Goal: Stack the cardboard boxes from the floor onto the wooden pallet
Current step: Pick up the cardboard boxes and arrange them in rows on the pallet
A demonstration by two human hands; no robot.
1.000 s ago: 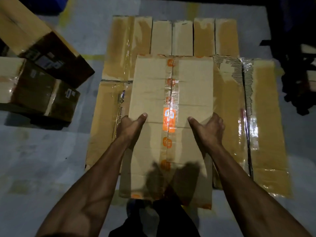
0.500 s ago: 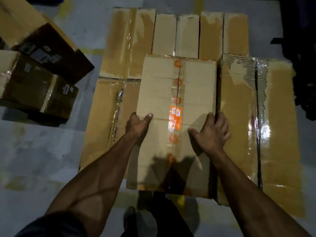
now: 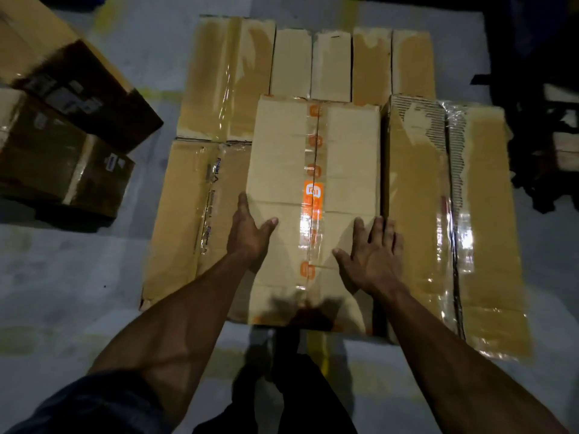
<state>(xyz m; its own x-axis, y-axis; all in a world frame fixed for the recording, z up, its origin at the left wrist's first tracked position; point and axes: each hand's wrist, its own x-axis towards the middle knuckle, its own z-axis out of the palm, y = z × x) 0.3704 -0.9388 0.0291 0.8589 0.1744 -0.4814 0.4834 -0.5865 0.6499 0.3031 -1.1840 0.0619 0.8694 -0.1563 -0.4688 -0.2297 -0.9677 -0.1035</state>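
Note:
A long pale cardboard box with orange-logo tape down its middle lies in the stack, wedged between a taped brown box on its left and a torn, taped box on its right. My left hand rests against its left edge, fingers straight and thumb on the top face. On the top, near the right edge, my right hand lies flat with fingers spread. Several more boxes fill the far row. The pallet underneath is hidden.
Two darker cardboard boxes sit on the grey floor at the left, one leaning over the other. Dark objects stand at the right edge. Bare floor lies to the near left. My legs show below the stack.
The long box has gone down and forward into the gap between its neighbours. My right hand moved from gripping its side to lying flat on top; the left hand's fingers straightened.

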